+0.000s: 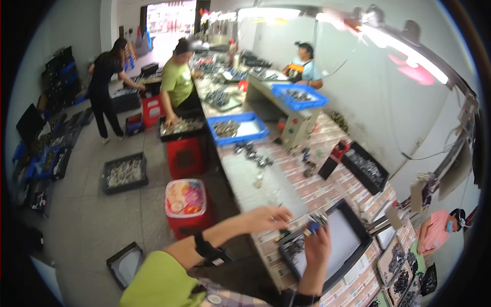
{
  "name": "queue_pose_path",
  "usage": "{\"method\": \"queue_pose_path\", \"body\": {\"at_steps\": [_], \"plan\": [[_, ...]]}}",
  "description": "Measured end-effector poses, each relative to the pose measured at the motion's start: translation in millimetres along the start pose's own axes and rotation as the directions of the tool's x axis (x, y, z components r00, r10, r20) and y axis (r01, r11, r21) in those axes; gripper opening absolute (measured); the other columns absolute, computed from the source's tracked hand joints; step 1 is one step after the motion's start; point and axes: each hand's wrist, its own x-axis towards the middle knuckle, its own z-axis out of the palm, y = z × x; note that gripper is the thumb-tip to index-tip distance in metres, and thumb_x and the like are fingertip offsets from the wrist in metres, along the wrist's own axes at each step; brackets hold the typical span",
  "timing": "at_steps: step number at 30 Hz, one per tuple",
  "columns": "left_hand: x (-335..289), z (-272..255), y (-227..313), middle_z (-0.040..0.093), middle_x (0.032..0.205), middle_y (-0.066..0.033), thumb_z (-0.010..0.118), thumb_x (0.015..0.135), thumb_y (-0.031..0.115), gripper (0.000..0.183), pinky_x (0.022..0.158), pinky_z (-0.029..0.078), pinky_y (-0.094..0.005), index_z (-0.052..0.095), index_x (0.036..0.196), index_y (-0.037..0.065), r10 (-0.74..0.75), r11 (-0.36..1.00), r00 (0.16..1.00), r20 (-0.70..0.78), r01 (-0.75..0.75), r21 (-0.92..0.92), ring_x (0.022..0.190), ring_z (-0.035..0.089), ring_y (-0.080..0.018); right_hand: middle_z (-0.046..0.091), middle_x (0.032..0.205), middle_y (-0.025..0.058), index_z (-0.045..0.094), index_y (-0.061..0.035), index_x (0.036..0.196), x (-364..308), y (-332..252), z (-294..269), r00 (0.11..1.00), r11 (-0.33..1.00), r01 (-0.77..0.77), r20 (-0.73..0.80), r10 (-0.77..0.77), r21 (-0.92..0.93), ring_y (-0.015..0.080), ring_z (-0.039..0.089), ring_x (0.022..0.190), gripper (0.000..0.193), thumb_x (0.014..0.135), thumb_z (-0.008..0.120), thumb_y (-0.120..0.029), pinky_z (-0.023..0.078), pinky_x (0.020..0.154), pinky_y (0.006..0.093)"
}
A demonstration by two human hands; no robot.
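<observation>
My right hand (318, 246) is closed around a small shiny metal part with blue on it (316, 224), held above the black tray. The part is blurred, so its exact kind is unclear. To its left, my left hand (270, 219) reaches across the table edge with its fingers stretched out and apart, holding nothing that I can see. Beneath my right hand lies the black tray (362, 225), white inside, with small dark metal parts (295, 247) along its left side. Beyond my left hand, a pale mat (250, 176) bears several shiny metal parts (251, 152).
A blue tray (250, 137) of small parts stands farther up the table; another blue tray (307, 105) sits on a raised shelf. A red stool (186, 225) and a black tray (106, 187) are on the floor at left. Several co-workers are around the table.
</observation>
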Motion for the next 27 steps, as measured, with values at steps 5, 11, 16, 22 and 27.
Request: {"method": "queue_pose_path", "body": {"at_steps": [5, 11, 16, 22, 27], "plan": [[-124, -94, -9, 0.042, 0.126, -0.012, 0.07, 0.072, 0.024, 0.074, 0.092, 0.037, -0.0321, 0.03, 0.131, 0.005, 0.007, 0.995, 0.925, -0.381, 0.029, 0.091, 0.116, 0.041, -0.0207, 0.05, 0.111, 0.0119, 0.035, -0.0028, 0.126, 3, 144, 122, 0.866, 0.914, -0.387, 0.292, 0.406, -0.123, 0.0198, 0.055, 0.095, 0.043, 0.085, 0.047, -0.007, 0.046, 0.081, 0.0318], [-165, -134, -35, 0.044, 0.123, -0.0134, 0.072, 0.069, 0.025, 0.072, 0.095, 0.034, -0.0343, 0.034, 0.127, 0.005, 0.079, 0.978, 0.816, -0.572, 0.047, 0.202, 0.116, 0.042, -0.0245, 0.048, 0.114, 0.0124, 0.036, -0.0021, 0.124, 14, 224, 177, 0.736, 0.817, -0.559, 0.371, 0.566, -0.137, 0.0219, 0.049, 0.106, 0.042, 0.084, 0.046, -0.005, 0.04, 0.091, 0.0355], [-152, -171, -40, 0.048, 0.118, -0.0137, 0.068, 0.072, 0.022, 0.06, 0.093, 0.036, -0.0376, 0.041, 0.122, 0.005, 0.311, 0.84, 0.703, -0.64, 0.112, 0.531, 0.11, 0.045, -0.0302, 0.048, 0.115, 0.0131, 0.037, -0.0018, 0.123, 52, 250, 195, 0.704, 0.794, -0.605, 0.427, 0.568, -0.057, 0.0229, 0.049, 0.107, 0.043, 0.082, 0.049, -0.006, 0.039, 0.092, 0.0352], [-93, -204, -73, 0.049, 0.12, -0.0128, 0.07, 0.069, 0.018, 0.061, 0.092, 0.036, -0.0373, 0.041, 0.122, 0.005, 0.328, 0.803, 0.742, -0.584, 0.107, 0.587, 0.108, 0.048, -0.0289, 0.048, 0.115, 0.0069, 0.039, -0.0039, 0.123, 127, 266, 173, 0.682, 0.796, -0.605, 0.514, 0.52, -0.002, 0.0178, 0.049, 0.106, 0.047, 0.08, 0.055, -0.007, 0.04, 0.092, 0.0335], [-25, -233, -114, 0.051, 0.116, -0.0165, 0.07, 0.067, 0.014, 0.062, 0.088, 0.041, -0.0357, 0.041, 0.12, 0.003, 0.319, 0.837, 0.777, -0.543, 0.038, 0.546, 0.106, 0.052, -0.0294, 0.049, 0.114, 0.0083, 0.039, -0.0056, 0.123, 195, 271, 146, 0.746, 0.813, -0.58, 0.427, 0.51, 0.043, 0.0209, 0.049, 0.106, 0.05, 0.078, 0.059, -0.01, 0.041, 0.09, 0.0346]]}}
